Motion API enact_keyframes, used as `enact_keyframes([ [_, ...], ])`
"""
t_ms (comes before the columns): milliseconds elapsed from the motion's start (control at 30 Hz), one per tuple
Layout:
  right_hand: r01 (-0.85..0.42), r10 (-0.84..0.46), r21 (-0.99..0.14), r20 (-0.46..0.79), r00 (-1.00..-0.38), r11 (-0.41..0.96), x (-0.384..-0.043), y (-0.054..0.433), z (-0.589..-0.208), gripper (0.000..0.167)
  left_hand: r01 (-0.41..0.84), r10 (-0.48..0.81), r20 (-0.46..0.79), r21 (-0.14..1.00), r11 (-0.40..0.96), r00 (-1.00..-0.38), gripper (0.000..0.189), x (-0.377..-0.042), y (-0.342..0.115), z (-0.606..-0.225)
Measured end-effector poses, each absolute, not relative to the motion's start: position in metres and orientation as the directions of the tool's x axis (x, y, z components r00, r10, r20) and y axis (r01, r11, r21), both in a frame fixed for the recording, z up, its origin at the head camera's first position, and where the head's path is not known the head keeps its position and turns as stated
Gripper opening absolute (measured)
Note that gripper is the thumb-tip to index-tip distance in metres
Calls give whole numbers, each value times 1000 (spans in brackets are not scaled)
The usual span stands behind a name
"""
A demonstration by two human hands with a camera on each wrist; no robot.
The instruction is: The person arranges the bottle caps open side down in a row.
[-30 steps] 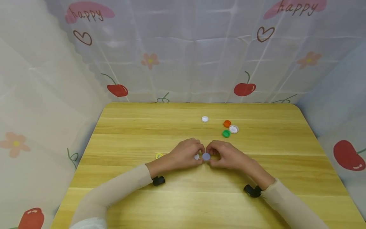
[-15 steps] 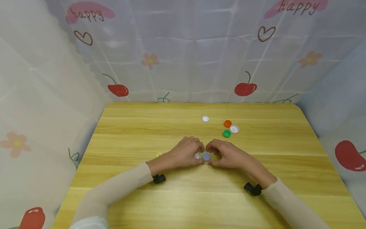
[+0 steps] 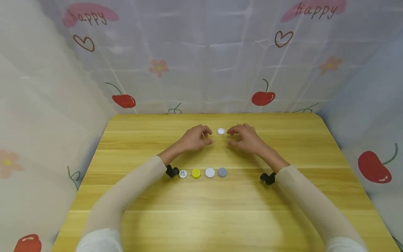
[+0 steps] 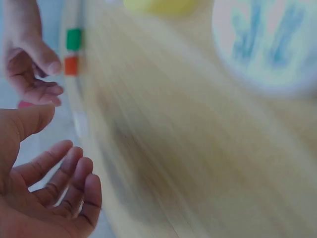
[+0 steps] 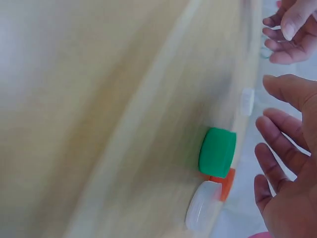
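In the head view my left hand (image 3: 195,138) and right hand (image 3: 247,139) hover on either side of a small white bottle cap (image 3: 221,131), which lies hollow side up on the table. Both hands have loosely bent fingers and hold nothing. Closer to me runs a row of caps: a white one with blue-green print (image 3: 183,174), a yellow one (image 3: 196,173), a plain white one (image 3: 210,172) and a grey-purple one (image 3: 222,172). The right wrist view shows a green cap (image 5: 218,152), an orange cap (image 5: 227,184) and a translucent white cap (image 5: 203,207) below the right hand.
The wooden table (image 3: 201,217) has a printed curtain (image 3: 201,77) along its back edge and more cloth at both sides. Black wrist cameras (image 3: 268,179) sit under both forearms. From the head, the right hand hides the green, orange and translucent caps.
Both hands have left the grey-purple cap and moved away from me to either side of the far white cap. The row of caps, partly covered before, is now uncovered.
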State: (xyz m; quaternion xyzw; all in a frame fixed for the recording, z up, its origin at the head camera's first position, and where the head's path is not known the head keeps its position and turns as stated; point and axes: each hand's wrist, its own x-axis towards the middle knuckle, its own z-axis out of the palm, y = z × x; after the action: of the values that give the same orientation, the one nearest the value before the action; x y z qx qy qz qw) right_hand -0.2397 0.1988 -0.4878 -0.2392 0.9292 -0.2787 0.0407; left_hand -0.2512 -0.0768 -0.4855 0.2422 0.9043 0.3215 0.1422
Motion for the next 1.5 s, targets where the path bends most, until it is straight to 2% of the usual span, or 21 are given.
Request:
enact_keyframes([
  [100,-366,-427,-517,1,-904,774,-252,190,-492,48,346,540,-137,633,692,-830,44,-265,-71,-491],
  [200,-340,-406,-480,-38,-913,809,-261,182,-495,51,366,541,-153,584,725,-827,45,-275,-61,-495],
  [300,-320,-382,-463,-46,-923,827,-268,176,-497,45,395,531,-145,514,762,-835,46,-284,-49,-496],
  [400,-302,-366,-496,-34,-930,814,-272,171,-498,36,391,499,-131,466,794,-857,43,-290,-40,-497],
  [600,-308,-369,-537,-6,-929,785,-279,166,-505,25,365,447,-96,441,820,-889,27,-294,-36,-499],
  [867,-302,-374,-578,-7,-927,758,-280,165,-510,23,367,464,-85,496,787,-881,25,-294,-41,-504],
  [1133,-364,-458,-730,78,-885,579,-265,182,-499,25,450,598,-1,657,605,-802,27,-287,-61,-488],
  [1333,-357,-468,-816,122,-875,455,-237,185,-491,22,489,627,113,736,468,-771,23,-259,-73,-482],
  [1500,-366,-484,-853,158,-860,372,-207,186,-489,23,511,622,184,761,400,-761,27,-225,-77,-481],
])
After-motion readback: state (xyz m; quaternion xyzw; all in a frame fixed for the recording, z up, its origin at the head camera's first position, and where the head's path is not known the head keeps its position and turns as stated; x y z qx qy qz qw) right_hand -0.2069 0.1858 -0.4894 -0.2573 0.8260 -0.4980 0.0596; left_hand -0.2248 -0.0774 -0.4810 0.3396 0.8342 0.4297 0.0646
